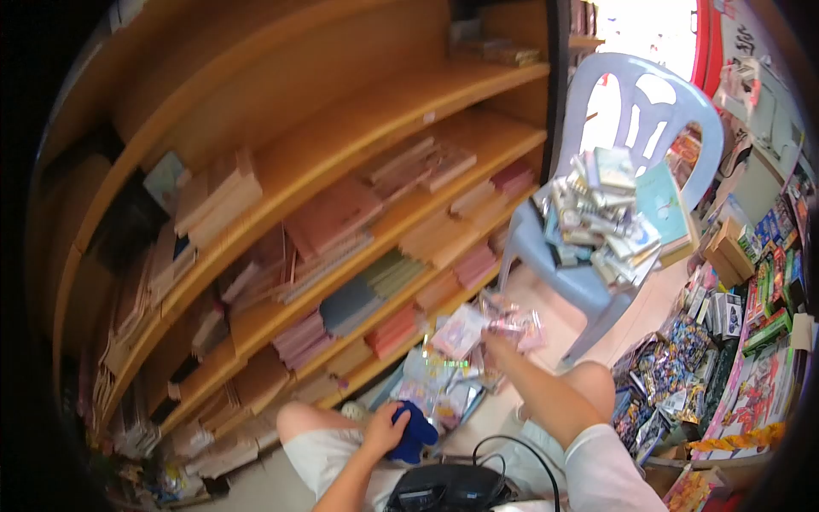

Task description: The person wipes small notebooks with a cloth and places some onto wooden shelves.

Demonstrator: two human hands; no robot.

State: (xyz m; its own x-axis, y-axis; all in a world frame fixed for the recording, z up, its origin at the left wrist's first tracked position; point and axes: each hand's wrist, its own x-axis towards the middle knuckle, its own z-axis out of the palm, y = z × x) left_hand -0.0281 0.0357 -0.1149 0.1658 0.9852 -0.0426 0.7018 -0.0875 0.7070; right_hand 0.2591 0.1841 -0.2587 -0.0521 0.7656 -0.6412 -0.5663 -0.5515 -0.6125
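My left hand (388, 428) is closed on a bunched dark blue cloth (415, 432), held low above my lap. Farther forward, my right hand (496, 343) reaches to the right edge of a small pale booklet (458, 332) with a coloured cover. Its fingers are too small and blurred to show whether they grip the booklet. Under and around the booklet lie clear plastic packets (522, 328) and other flat, wrapped printed items (435, 380) on the floor.
A curved wooden shelf unit (341, 145) with stacked books and paper fills the left. A blue-grey plastic chair (589, 294) bears a heap of small boxes and books (606, 213). Packaged goods (682, 350) crowd the right. A black bag (444, 488) with a cable sits at my lap.
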